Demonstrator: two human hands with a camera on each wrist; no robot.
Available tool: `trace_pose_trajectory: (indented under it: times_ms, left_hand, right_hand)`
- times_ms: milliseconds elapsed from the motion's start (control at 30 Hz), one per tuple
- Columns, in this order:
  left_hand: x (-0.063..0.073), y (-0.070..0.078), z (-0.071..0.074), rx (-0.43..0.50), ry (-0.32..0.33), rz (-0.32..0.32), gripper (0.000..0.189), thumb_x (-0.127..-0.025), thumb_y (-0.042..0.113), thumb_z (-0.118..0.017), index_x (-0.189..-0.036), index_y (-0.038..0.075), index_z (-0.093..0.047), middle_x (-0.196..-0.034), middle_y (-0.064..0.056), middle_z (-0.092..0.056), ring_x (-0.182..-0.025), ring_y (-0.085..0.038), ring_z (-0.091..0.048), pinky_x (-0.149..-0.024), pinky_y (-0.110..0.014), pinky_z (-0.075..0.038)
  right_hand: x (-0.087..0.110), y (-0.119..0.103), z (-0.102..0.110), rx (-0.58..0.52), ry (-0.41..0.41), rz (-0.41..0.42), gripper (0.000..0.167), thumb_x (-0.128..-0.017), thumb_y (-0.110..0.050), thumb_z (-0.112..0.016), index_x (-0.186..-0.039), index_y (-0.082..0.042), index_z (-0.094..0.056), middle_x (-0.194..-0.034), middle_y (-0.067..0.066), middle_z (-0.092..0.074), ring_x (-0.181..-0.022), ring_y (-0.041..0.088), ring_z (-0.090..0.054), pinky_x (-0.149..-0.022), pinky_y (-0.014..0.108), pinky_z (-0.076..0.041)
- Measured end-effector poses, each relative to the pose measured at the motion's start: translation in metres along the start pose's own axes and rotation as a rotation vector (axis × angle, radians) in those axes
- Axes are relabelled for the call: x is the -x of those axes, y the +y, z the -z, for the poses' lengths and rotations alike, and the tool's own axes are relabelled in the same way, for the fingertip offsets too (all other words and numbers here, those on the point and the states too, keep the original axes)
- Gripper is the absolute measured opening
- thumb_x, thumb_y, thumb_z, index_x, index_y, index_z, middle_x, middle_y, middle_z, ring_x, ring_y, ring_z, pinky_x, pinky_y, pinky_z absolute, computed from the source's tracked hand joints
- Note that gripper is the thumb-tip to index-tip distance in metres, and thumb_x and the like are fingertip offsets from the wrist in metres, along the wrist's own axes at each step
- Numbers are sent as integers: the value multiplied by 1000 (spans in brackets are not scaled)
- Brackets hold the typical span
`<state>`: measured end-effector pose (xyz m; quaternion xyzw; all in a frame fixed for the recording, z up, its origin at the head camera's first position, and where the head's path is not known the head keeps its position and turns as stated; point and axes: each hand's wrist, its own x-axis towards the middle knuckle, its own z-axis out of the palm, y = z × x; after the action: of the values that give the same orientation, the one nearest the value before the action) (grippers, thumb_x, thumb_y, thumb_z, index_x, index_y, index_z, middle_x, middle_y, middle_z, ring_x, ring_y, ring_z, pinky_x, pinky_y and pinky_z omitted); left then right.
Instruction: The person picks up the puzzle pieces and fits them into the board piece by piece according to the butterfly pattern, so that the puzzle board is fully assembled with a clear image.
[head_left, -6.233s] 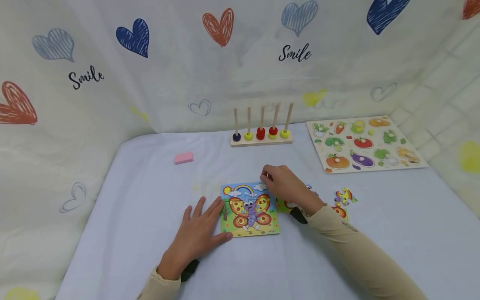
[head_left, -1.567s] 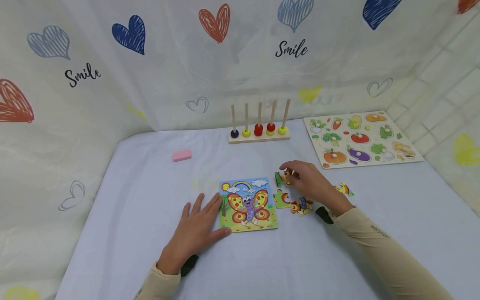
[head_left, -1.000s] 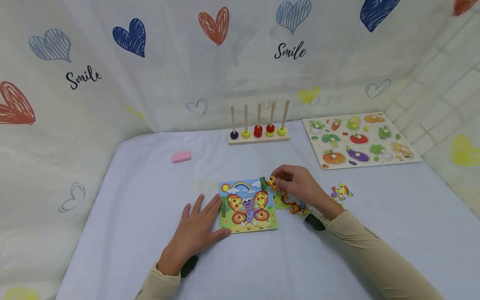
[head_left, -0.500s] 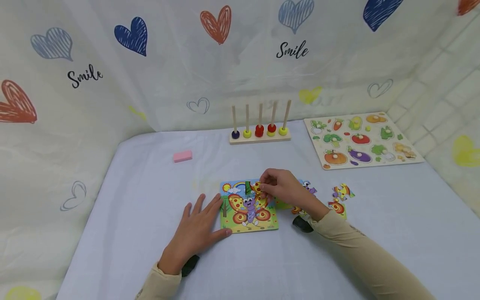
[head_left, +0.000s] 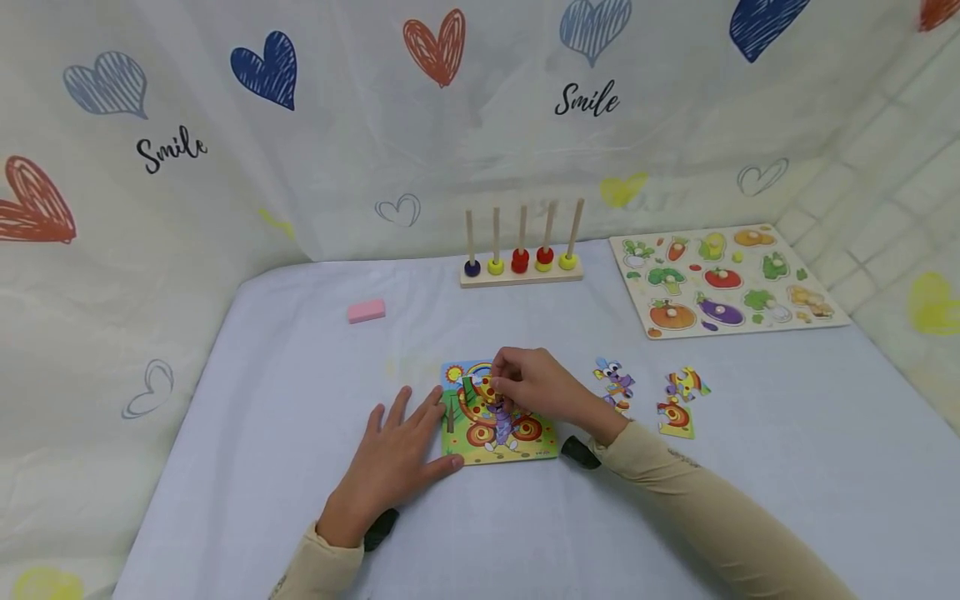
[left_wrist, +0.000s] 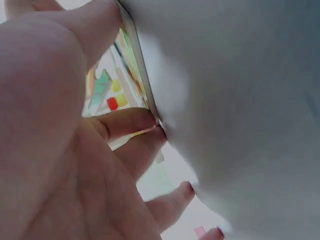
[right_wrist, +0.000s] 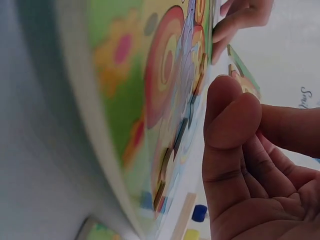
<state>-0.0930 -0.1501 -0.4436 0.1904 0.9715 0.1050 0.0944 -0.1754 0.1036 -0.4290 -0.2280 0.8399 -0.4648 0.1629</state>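
My right hand [head_left: 542,383] pinches a jigsaw piece [head_left: 471,390] with a green tree and part of a spotted wing. The piece is tilted above the butterfly puzzle board [head_left: 536,452]; in the right wrist view this piece [right_wrist: 243,74] shows beyond the thumb and fingertip. My left hand [head_left: 393,458] lies with fingers spread at the board's left side, the thumb at its lower left corner. Fingertips touch the board's edge [left_wrist: 142,75] in the left wrist view. The top right of the board is hidden behind my right hand.
Loose jigsaw pieces lie to the right: a purple butterfly-face piece [head_left: 615,377], a rainbow-coloured piece [head_left: 686,383] and an orange swirl piece [head_left: 677,417]. Further back stand a peg abacus [head_left: 521,279], a vegetable board [head_left: 750,321] and a pink block [head_left: 366,311].
My right hand took the tree piece from the loose pieces right of the board and carried it left over the board. My left hand has stayed at the board's left edge.
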Motion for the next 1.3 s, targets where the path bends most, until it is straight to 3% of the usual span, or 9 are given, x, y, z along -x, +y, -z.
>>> trace_pose_trajectory:
  times_ms: [367,733,1000,1300]
  left_hand:
    - [2,-3,3,3,0,-29,74,-101,54,-70,-158,10,-52,-173,-5,-36,-157,-48,-25,-118,-73,-25]
    - [2,-3,2,16,0,-27,75,-101,53,-72,-159,10,-51,-173,-5,-35,-157,-48,-25,-118,-73,-25]
    - [3,-3,2,38,-4,-27,73,-101,50,-73,-158,9,-52,-173,-5,-35,-157,-48,-24,-118,-74,-24]
    - [2,-4,1,41,-3,-27,72,-101,51,-72,-157,9,-52,-173,-5,-35,-157,-48,-23,-119,-74,-23]
  right_hand:
    - [-10,-9,-10,76,-53,-23,6,-107,-9,-65,-102,-6,-66,-79,1,-72,-67,17,-69,-62,29,-59]
    - [-17,-22,-20,175,-68,-48,10,-105,-6,-61,-96,-5,-65,-70,1,-68,-55,13,-61,-55,27,-51]
    - [-18,-24,-25,209,-53,-126,14,-103,-6,-63,-90,-7,-64,-61,1,-63,-50,12,-59,-51,25,-48]
    - [-20,-25,-28,223,-66,-169,11,-104,-8,-68,-93,-6,-65,-66,2,-65,-53,14,-59,-51,26,-49]
